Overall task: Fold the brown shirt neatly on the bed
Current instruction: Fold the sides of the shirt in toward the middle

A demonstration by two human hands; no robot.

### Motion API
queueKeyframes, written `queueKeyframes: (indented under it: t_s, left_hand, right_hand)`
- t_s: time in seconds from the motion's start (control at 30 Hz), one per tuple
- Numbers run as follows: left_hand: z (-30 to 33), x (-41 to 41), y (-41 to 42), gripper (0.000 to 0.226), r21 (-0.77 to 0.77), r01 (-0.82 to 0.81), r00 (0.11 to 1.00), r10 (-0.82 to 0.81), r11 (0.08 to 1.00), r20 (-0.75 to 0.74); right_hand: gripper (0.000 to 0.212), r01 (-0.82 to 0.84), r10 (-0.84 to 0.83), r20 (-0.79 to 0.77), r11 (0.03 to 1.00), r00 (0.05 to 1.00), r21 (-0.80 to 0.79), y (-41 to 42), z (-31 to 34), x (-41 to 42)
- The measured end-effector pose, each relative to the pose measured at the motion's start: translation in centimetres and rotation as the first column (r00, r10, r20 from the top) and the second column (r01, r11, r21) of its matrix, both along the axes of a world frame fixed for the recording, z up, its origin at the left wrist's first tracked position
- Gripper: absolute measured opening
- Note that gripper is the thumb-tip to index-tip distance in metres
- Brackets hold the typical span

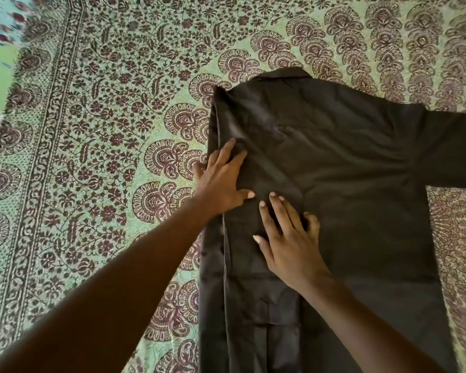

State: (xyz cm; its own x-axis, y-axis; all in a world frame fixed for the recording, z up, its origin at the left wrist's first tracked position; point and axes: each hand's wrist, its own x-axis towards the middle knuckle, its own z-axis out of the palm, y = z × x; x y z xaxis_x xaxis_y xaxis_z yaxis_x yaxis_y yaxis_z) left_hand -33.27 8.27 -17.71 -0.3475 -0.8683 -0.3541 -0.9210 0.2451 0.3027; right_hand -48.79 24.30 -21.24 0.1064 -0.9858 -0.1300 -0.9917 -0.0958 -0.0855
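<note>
The brown shirt [347, 162] lies back-up on the bed, collar at the far end, hem running out of the bottom of the view. Its left side is folded inward, with a strip lying along the left edge. Its right sleeve stretches out flat to the right edge of the view. My left hand [221, 181] rests flat with spread fingers on the folded left edge. My right hand [288, 238] presses flat on the cloth just below it, fingers apart. Neither hand grips the fabric.
The bed is covered by a green sheet [97, 135] with a dark red floral and paisley print and a border band on the left. Another patterned cloth [3, 20] shows at the top left corner.
</note>
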Motion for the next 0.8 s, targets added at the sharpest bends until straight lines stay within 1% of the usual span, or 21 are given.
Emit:
queueKeyframes:
  t_s: [0.07, 0.1, 0.13, 0.2, 0.27, 0.3, 0.47, 0.57, 0.6, 0.63, 0.67, 0.7, 0.73, 0.77, 0.8]
  left_hand:
    - [0.4, 0.2, -2.1, 0.137, 0.106, -0.012, 0.999, 0.008, 0.994, 0.042]
    - [0.6, 0.2, -3.2, 0.146, 0.160, -0.016, 0.999, 0.008, 0.987, 0.050]
    - [0.7, 0.1, -4.3, 0.150, 0.197, -0.014, 0.999, 0.005, 0.980, 0.045]
    - [1.0, -0.5, -6.2, 0.143, 0.216, -0.049, 0.998, 0.054, 0.975, -0.014]
    - [1.2, -1.2, -7.6, 0.133, 0.181, -0.139, 0.985, 0.155, 0.973, -0.075]
    - [0.9, -1.4, -8.3, 0.133, 0.160, -0.162, 0.982, 0.175, 0.974, -0.068]
    - [-0.5, -0.6, -10.3, 0.146, 0.141, -0.081, 0.996, 0.075, 0.987, 0.050]
    - [-0.3, -0.8, -9.9, 0.143, 0.111, -0.071, 0.996, 0.064, 0.991, 0.067]
    - [0.2, -1.1, -9.1, 0.136, 0.049, -0.077, 0.995, 0.073, 0.996, 0.072]
    - [0.6, -1.4, -7.8, 0.122, -0.041, -0.083, 0.994, 0.086, 0.996, 0.062]
    - [1.2, -1.7, -6.1, 0.102, -0.138, -0.081, 0.996, 0.086, 0.987, 0.024]
    - [1.7, -1.9, -3.9, 0.080, -0.213, -0.074, 0.997, 0.066, 0.974, -0.044]
    - [1.9, -1.7, -1.4, 0.058, -0.253, -0.062, 0.990, 0.028, 0.965, -0.136]
    - [1.8, -1.3, 1.2, 0.039, -0.255, -0.035, 0.975, -0.023, 0.966, -0.219]
    - [1.6, -0.5, 4.0, 0.025, -0.230, 0.017, 0.961, -0.079, 0.973, -0.263]
  right_hand:
    - [0.065, -0.030, 0.029, 0.011, 0.999, 1.000, 0.030, 1.5, 0.0, -0.1]
    - [0.064, -0.032, 0.031, 0.024, 0.999, 0.999, 0.035, 2.1, -0.1, -0.4]
    - [0.064, -0.032, 0.030, 0.040, 0.999, 0.999, 0.035, 2.5, -0.1, -0.6]
    - [0.065, -0.035, 0.032, 0.063, 0.999, 0.997, 0.036, 2.8, -0.2, -0.8]
    - [0.065, -0.040, 0.038, 0.061, 0.999, 0.997, 0.035, 2.8, -0.4, -1.0]
    - [0.065, -0.040, 0.038, 0.059, 0.999, 0.998, 0.034, 2.8, -0.4, -1.0]
    - [0.067, -0.034, 0.031, 0.069, 0.999, 0.997, 0.039, 2.9, -0.6, -1.1]
    - [0.067, -0.026, 0.023, 0.068, 0.999, 0.997, 0.047, 2.8, -0.5, -1.2]
    - [0.067, -0.032, 0.030, 0.065, 0.999, 0.997, 0.043, 2.8, -0.5, -1.2]
    - [0.067, -0.035, 0.033, 0.067, 0.999, 0.997, 0.036, 2.9, -0.4, -1.3]
    - [0.066, -0.039, 0.036, 0.075, 0.999, 0.997, 0.033, 2.9, -0.4, -1.3]
    - [0.066, -0.045, 0.042, 0.076, 0.998, 0.996, 0.032, 2.9, -0.3, -1.3]
    - [0.066, -0.046, 0.044, 0.076, 0.999, 0.996, 0.028, 3.0, -0.2, -1.2]
    - [0.066, -0.046, 0.044, 0.077, 0.999, 0.996, 0.025, 2.9, -0.3, -1.2]
    - [0.066, -0.040, 0.038, 0.074, 0.999, 0.997, 0.022, 2.9, -0.3, -1.1]
